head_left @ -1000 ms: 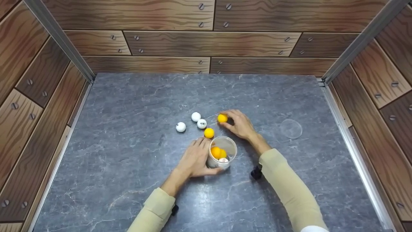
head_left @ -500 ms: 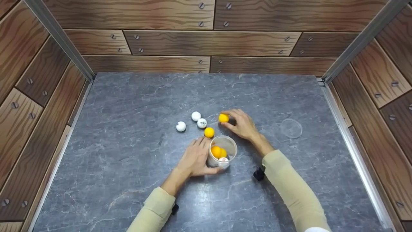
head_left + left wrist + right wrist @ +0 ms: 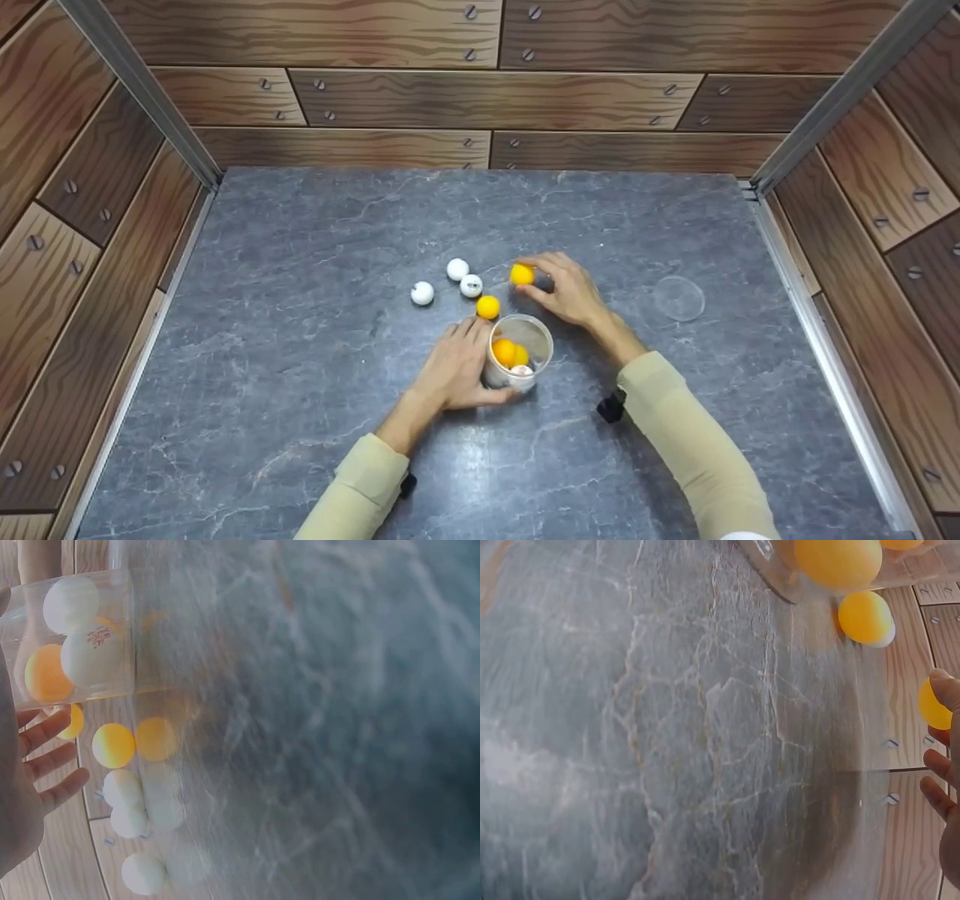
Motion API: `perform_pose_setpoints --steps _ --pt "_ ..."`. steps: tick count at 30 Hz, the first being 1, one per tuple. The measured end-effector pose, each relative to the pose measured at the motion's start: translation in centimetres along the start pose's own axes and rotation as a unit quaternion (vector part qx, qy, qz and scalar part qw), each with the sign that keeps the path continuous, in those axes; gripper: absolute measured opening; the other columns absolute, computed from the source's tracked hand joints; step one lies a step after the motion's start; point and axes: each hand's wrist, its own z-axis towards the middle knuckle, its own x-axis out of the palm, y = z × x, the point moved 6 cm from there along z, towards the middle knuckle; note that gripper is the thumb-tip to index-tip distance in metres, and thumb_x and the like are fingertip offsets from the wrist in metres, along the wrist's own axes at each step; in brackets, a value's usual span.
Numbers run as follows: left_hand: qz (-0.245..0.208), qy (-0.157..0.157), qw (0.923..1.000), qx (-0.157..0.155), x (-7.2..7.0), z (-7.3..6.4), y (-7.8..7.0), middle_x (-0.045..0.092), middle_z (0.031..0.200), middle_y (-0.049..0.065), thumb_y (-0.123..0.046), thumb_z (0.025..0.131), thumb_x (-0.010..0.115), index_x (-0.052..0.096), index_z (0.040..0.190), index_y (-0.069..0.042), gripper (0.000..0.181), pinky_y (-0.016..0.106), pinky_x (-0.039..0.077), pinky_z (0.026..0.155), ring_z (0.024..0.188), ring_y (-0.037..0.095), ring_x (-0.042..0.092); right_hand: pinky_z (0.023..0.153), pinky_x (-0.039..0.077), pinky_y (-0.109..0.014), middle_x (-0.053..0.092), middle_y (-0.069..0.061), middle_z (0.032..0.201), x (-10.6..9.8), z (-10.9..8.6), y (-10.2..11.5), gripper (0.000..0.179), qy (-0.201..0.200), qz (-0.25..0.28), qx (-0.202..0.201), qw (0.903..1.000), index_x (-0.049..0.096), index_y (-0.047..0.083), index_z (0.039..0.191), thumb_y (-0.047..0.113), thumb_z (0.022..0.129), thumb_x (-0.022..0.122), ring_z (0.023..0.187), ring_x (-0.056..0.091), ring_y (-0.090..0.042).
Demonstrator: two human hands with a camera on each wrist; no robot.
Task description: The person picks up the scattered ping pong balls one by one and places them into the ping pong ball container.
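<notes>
My left hand (image 3: 455, 370) holds the side of a clear plastic container (image 3: 545, 349), thumb in front and fingers toward the back. Inside the container are orange table tennis balls (image 3: 504, 352) and white ones (image 3: 91, 656). Behind it, my right hand (image 3: 568, 291) pinches an orange table tennis ball (image 3: 523, 274) between thumb and fingers. In the right wrist view this ball (image 3: 934, 706) shows above the table, partly covered by the thumb. Another orange ball (image 3: 488, 307) sits on the table just behind the container, near the left fingertips.
Three white table tennis balls (image 3: 471, 286) lie on the table, back left of the container. At the right, a clear round lid (image 3: 679, 298) lies flat on the grey marbled table (image 3: 300, 247). Wood-patterned walls (image 3: 495, 97) enclose the back and both sides.
My right hand has drifted slightly to the right with the orange ball, its forearm swinging right too. The left hand and the container have stayed in place.
</notes>
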Motion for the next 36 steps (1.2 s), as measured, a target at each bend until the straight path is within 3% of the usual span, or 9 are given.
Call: perform_pose_setpoints --steps 10,24,36 --pt "-0.006 -0.002 1.0000 -0.006 0.1 0.0 0.0 0.061 0.134 0.007 -0.079 0.076 0.070 0.050 0.142 -0.008 0.099 0.044 0.052 0.109 0.125 0.027 0.060 0.102 0.056 -0.049 0.077 -0.006 0.126 -0.8 -0.4 1.0 0.044 -0.021 -0.009 -0.020 0.9995 0.073 0.015 0.131 0.026 0.090 0.085 0.117 0.069 -0.030" --pt "0.005 -0.006 1.0000 0.000 0.0 0.0 0.0 0.062 0.132 0.008 -0.081 0.076 0.068 0.050 0.141 -0.007 0.099 0.043 0.052 0.108 0.122 0.027 0.061 0.098 0.058 -0.046 0.078 -0.008 0.121 -2.7 -0.9 3.1 0.044 -0.058 0.002 -0.074 0.9956 0.074 0.010 0.128 0.029 0.090 0.084 0.111 0.071 -0.029" --pt "-0.006 0.001 1.0000 -0.005 0.0 0.0 0.1 0.061 0.135 0.008 -0.080 0.076 0.069 0.049 0.142 -0.008 0.100 0.044 0.052 0.111 0.123 0.027 0.060 0.099 0.058 -0.047 0.078 -0.006 0.120 -3.9 -1.5 4.7 0.045 -0.068 0.017 -0.104 0.9921 0.074 0.013 0.129 0.025 0.088 0.086 0.111 0.070 -0.027"
